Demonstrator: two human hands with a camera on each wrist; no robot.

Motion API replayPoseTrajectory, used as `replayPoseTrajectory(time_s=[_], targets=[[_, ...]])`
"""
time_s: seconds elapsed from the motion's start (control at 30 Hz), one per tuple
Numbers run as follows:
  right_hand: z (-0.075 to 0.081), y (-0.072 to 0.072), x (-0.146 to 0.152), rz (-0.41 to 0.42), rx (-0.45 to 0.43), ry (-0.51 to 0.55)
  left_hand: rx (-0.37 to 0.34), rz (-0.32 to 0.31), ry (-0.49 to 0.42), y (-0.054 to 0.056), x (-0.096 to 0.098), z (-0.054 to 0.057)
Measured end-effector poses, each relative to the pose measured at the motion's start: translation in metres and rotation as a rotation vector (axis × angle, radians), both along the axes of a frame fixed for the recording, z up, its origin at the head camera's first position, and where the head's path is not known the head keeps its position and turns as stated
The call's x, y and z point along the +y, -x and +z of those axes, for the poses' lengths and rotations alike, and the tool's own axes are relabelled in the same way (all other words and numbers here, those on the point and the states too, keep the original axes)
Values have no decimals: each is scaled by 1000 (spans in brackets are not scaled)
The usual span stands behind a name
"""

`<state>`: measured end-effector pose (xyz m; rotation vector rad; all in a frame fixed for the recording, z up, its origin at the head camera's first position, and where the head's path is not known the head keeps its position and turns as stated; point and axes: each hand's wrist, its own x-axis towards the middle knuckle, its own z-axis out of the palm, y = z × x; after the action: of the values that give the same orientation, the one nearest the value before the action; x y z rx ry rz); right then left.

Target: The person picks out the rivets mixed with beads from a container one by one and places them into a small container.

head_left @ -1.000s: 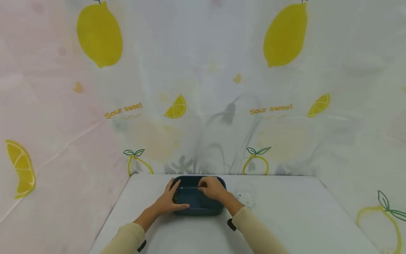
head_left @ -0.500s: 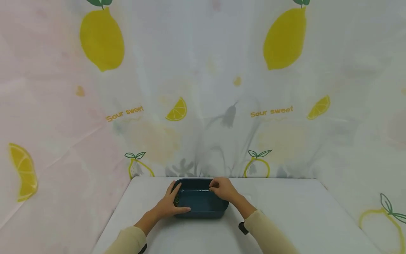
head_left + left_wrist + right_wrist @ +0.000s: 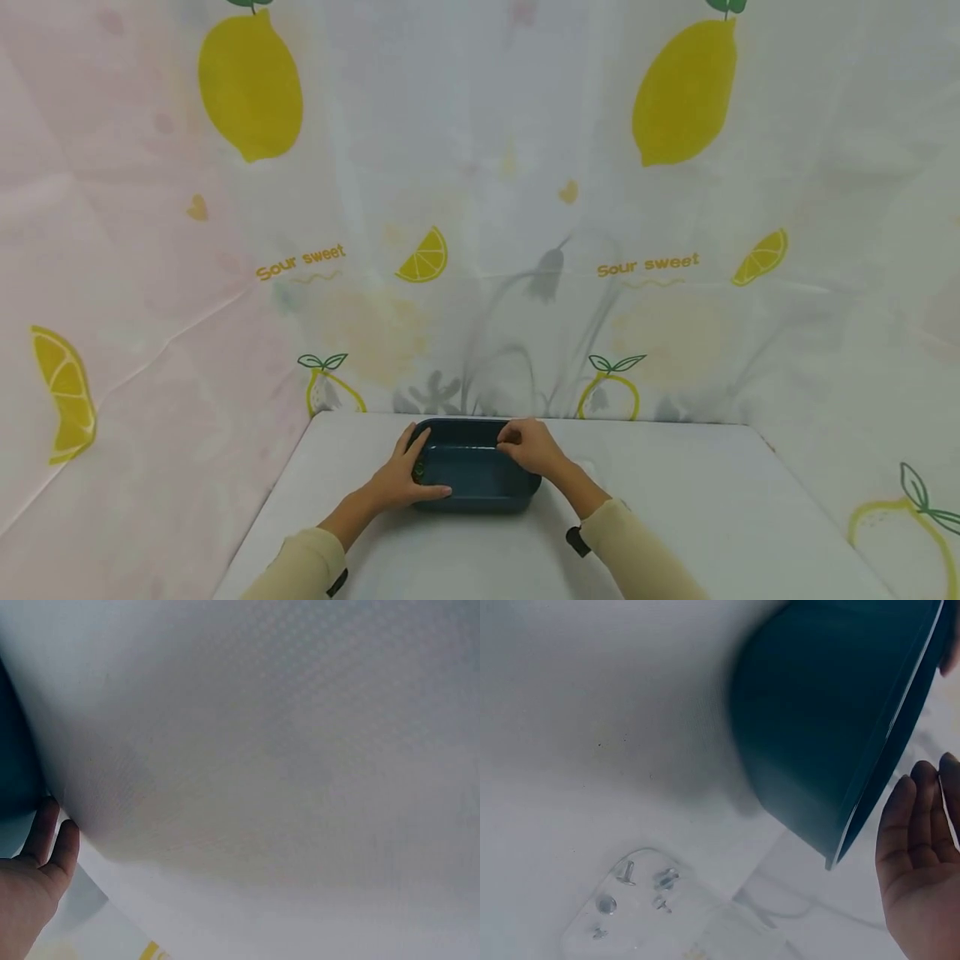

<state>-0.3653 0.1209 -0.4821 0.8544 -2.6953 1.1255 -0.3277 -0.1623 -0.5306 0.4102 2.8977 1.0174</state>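
A dark teal rectangular basin (image 3: 480, 479) stands on the white table. My left hand (image 3: 401, 479) grips its left end, with the thumb along the front rim and the other fingers spread toward the back left corner. In the left wrist view, two fingers (image 3: 66, 847) lie against the basin's outer wall. My right hand (image 3: 531, 446) is over the basin's right back part, its fingertips drawn together. I cannot tell whether they pinch something. In the right wrist view, the fingers (image 3: 898, 817) are gently bent beside the basin's rim. A small green item (image 3: 419, 469) lies inside at the left.
A clear plastic tray (image 3: 712, 915) lies on the table to the right of the basin. Several small metal pieces, some like screws (image 3: 626, 873), are on it. Behind the white table (image 3: 690, 500) hangs a lemon-printed curtain (image 3: 480, 183).
My right hand has moved right, from over the basin's middle toward its right side, and has stayed there since. The left hand keeps its hold. The head view has shifted slightly.
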Motion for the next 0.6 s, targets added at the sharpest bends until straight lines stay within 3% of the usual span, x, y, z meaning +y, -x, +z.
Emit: replayPoseTrajectory(time_s=[0.3, 0.43, 0.6], targets=[[3, 2, 12, -42, -80, 93, 2, 4, 0, 1, 0, -1], [6, 1, 26, -92, -93, 101, -3, 1, -1, -1, 0, -1], [13, -2, 49, -154, -179, 146, -5, 5, -2, -3, 0, 0]])
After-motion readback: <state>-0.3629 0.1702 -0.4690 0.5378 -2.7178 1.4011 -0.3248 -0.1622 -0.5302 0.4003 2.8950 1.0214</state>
